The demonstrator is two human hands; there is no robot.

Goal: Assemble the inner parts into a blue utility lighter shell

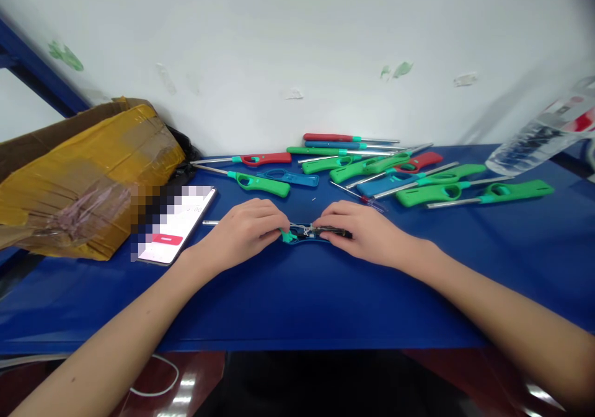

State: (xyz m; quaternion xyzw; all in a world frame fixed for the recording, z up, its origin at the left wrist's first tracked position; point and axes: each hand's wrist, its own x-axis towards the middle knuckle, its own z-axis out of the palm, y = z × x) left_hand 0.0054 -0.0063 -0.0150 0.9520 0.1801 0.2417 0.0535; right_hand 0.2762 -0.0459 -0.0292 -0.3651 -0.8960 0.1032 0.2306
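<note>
An opened long-nosed lighter (305, 238) lies on the blue table between my hands, its thin wires and inner parts showing in a blue shell half. My left hand (251, 228) pinches it near the teal collar (289, 237), and the metal tube (210, 223) sticks out to the left beyond my fingers. On the other side, my right hand (372, 231) is closed on the dark inner part (338, 231) at the handle end. My fingers cover some of the inside. Behind them lies a loose blue shell half (297, 178).
Several green, red and blue lighters (430, 194) lie along the wall. A small screwdriver (367, 200) rests before them. A phone (171, 237) and a taped cardboard box (88, 188) are at left. At right, a clear bottle (534, 135) leans over the table (325, 299).
</note>
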